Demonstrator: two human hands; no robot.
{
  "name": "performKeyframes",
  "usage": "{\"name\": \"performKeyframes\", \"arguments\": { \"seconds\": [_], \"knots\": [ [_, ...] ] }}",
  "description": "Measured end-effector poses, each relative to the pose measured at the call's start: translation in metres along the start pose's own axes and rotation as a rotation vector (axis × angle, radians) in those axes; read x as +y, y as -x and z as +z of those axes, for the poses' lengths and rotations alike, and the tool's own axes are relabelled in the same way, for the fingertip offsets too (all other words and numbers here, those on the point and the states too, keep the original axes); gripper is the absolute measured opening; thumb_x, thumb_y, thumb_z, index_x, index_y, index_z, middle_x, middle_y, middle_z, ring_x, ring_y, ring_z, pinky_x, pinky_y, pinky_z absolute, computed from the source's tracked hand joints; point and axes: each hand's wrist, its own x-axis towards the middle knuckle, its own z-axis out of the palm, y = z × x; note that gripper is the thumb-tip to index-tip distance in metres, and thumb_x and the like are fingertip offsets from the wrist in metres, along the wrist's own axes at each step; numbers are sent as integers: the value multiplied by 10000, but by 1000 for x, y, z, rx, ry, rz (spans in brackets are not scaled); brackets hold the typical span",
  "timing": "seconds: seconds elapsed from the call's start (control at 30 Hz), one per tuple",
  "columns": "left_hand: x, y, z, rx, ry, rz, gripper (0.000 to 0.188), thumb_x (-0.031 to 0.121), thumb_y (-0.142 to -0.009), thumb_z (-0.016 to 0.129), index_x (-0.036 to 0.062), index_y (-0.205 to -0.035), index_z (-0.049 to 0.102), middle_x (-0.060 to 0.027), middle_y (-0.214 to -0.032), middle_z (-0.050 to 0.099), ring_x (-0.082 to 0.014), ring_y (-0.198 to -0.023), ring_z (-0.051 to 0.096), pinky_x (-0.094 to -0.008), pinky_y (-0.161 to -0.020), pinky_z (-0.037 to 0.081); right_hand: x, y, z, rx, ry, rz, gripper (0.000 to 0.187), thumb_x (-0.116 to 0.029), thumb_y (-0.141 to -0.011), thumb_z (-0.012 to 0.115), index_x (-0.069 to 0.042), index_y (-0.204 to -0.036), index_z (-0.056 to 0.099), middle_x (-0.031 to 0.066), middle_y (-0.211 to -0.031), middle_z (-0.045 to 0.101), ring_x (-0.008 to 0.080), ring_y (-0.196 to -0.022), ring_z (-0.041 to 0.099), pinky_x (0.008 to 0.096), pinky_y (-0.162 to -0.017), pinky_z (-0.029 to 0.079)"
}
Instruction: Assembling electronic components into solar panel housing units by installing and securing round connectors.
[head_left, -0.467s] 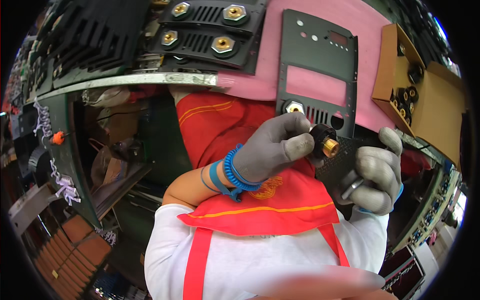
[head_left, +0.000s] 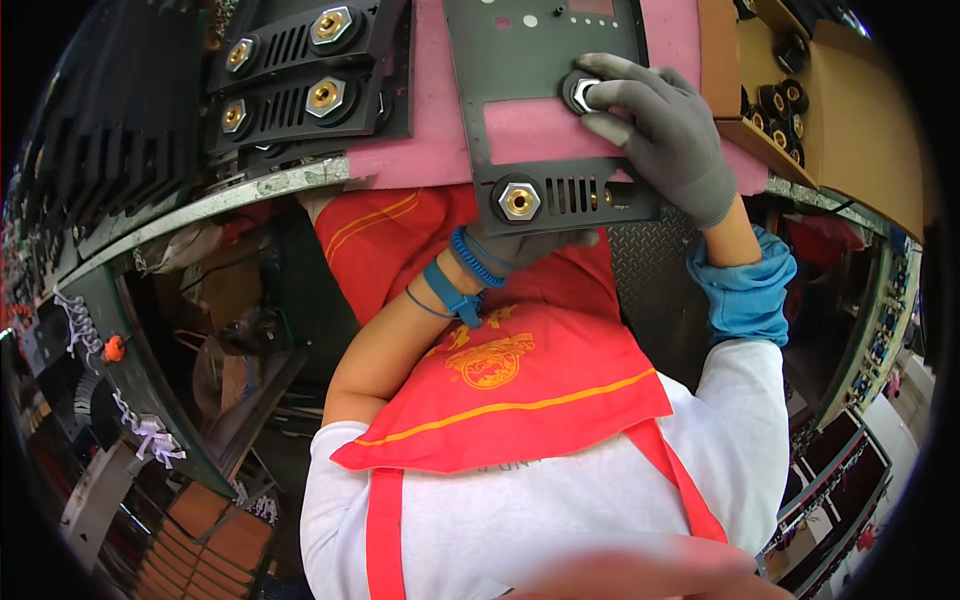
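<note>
A dark grey metal panel [head_left: 545,60] with slots and a wide rectangular cutout lies over the table's front edge. On its lower left is a fitted brass socket [head_left: 519,202] with a hex nut. My left hand [head_left: 530,247] reaches under the panel's near edge, its fingers mostly hidden. Brass of a connector [head_left: 608,197] shows through the panel just above those fingers, at the lower right opening. Above the cutout's right side, my right hand [head_left: 665,135] pinches a silver hex nut [head_left: 582,93] with a black ring around it.
Finished panels [head_left: 285,85] with brass sockets are stacked at left on the pink mat [head_left: 430,130]. An open cardboard box [head_left: 735,140] at right holds several black-and-brass connectors [head_left: 790,97]. Dark metal parts [head_left: 100,120] stand at far left.
My left hand has carried the black-and-brass connector under the panel. My right hand has risen from near my chest to over the panel, with the nut in its fingertips. The view has shifted right.
</note>
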Motion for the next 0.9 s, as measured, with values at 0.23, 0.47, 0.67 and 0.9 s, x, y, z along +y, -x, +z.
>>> {"name": "performKeyframes", "arguments": {
  "seconds": [0.23,0.47,0.67,0.9],
  "knots": [
    [5,12,-4,-43,0,-230,410,232,-840,715,76,-1198,590,-42,-1160,649,-177,-1036,640,-313,-831,536,-33,18,2,35,-158,179,203,-139,-775,745,-89,-936,632,80,-1099,676,278,-832,665,348,-713,524],
    [12,15,9,0,-201,-322,442,179,-802,773,57,-1183,585,-18,-1070,674,-119,-948,658,-253,-832,523,-43,27,3,78,-392,360,204,-80,-791,729,-53,-974,643,137,-1153,656,272,-893,682,325,-736,534],
    [9,16,26,14,260,-239,349,222,-893,674,43,-1178,579,-33,-1047,672,-112,-959,636,-275,-830,521,-27,31,-15,-48,-764,338,205,-33,-798,715,-18,-986,636,164,-1197,627,209,-1053,610,313,-884,476],
    [47,13,45,-98,-308,-233,443,301,-913,630,31,-1248,526,-110,-1141,625,-209,-1012,622,-351,-885,519,-25,30,-50,-410,-245,-107,359,-207,-692,780,-106,-1010,647,109,-1149,636,340,-1100,581,458,-958,432]
  ]
}}
